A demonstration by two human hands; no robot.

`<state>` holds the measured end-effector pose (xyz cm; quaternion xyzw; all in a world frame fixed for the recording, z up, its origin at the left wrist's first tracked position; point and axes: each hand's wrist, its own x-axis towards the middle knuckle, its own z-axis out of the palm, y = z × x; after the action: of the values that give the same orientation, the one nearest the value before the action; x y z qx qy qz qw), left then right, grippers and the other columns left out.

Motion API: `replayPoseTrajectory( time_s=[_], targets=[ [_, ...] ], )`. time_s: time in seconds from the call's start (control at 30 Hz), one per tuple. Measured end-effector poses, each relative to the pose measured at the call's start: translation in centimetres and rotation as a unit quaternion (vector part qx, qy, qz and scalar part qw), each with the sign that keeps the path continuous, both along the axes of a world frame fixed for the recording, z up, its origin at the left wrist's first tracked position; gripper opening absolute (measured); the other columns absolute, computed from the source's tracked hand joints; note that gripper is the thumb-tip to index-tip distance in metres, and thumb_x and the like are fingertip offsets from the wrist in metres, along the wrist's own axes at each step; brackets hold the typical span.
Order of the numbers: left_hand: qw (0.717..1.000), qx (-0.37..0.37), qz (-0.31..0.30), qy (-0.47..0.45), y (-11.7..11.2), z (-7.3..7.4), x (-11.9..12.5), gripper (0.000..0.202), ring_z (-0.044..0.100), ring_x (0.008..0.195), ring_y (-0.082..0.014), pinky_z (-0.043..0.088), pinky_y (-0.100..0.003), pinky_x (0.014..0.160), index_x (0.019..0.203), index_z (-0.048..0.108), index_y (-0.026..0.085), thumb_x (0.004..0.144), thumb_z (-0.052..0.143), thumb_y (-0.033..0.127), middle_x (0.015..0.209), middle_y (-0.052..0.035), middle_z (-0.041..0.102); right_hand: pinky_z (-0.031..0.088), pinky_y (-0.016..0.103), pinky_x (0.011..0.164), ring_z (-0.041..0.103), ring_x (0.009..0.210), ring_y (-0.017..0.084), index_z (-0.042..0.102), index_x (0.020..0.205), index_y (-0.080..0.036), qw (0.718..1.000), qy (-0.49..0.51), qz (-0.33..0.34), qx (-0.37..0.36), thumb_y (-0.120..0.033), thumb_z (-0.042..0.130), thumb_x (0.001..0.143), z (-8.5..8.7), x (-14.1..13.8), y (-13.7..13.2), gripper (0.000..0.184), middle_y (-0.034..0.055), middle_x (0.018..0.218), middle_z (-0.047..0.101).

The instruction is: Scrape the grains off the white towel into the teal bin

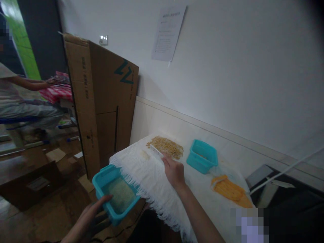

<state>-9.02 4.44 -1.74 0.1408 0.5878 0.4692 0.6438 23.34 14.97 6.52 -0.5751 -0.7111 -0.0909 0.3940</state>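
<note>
My left hand [95, 217] grips the near-left rim of a teal plastic basin [115, 219], thumb over the edge. Pale grains like rice [122, 195] lie inside it, and it hangs at the fringed edge of a white tablecloth [134, 165]. In my right hand [174, 170] is a thin white flat strip [156, 151], pinched at one end and resting on the cloth. Its far side borders a pile of yellowish beans [168, 145]. A small patch of pale grains [145, 154] lies on the near side of the strip.
A second teal basin [202, 158] stands on the table to the right, beside an orange cloth [230, 190]. A tall cardboard box [108, 87] leans at the left by the wall. Further left sits another person [17, 91] at a red checked cloth [57, 91].
</note>
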Motion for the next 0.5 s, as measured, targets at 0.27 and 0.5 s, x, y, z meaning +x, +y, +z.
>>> replayPoseTrajectory(
  time_s=[0.27, 0.5],
  targets=[
    [1.0, -0.004, -0.012, 0.003, 0.1, -0.7, -0.2, 0.062, 0.084, 0.095, -0.0335, 0.072, -0.042, 0.079, 0.124, 0.073, 0.027, 0.074, 0.094, 0.056, 0.109, -0.0099, 0.086, 0.041, 0.023, 0.053, 0.073, 0.058, 0.016, 0.083, 0.132, -0.019, 0.982, -0.163, 0.054, 0.073, -0.011, 0.057, 0.103, -1.0, -2.0, -2.9, 0.04, 0.0055, 0.075, 0.083],
    [1.0, -0.005, -0.013, 0.005, 0.4, -1.3, -0.3, 0.061, 0.084, 0.094, -0.0338, 0.072, -0.043, 0.078, 0.126, 0.072, 0.025, 0.077, 0.092, 0.054, 0.113, -0.0114, 0.084, 0.045, 0.025, 0.056, 0.076, 0.062, 0.016, 0.08, 0.135, -0.014, 0.975, -0.171, 0.066, 0.124, -0.006, 0.056, 0.102, -0.5, -2.8, -4.6, 0.042, 0.0062, 0.082, 0.084]
  ],
)
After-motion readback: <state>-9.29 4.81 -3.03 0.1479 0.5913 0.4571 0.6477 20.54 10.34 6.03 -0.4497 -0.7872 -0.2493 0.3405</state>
